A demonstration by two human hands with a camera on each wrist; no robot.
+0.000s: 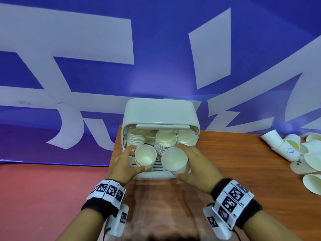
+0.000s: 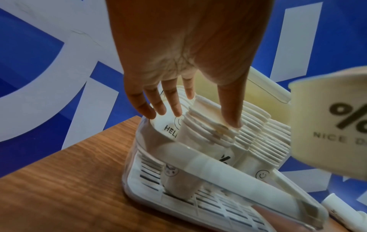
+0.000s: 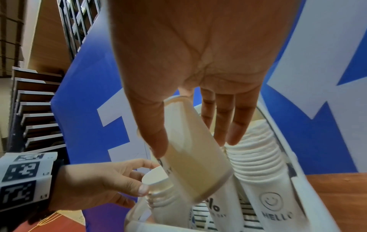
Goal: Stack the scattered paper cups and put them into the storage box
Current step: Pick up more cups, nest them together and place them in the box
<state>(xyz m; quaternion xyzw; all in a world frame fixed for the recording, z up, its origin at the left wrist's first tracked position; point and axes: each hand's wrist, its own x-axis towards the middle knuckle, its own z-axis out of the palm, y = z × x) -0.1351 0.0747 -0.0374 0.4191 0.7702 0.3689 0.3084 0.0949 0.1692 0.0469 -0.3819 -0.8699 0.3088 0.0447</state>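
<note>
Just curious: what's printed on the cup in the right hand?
A black percent sign on the cream cup, clearest in the left wrist view.

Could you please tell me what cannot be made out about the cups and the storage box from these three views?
- Cup count in the white plastic storage box: head view, its raised lid hides the rear stacks.
- Printed text on the single white paper cup in the right hand: left wrist view, cut off by the frame edge.
- Base of the short stack of white paper cups held by the left hand: hidden in all views.
- Loose white paper cups on the wooden table: cut by the head view's right edge.
</note>
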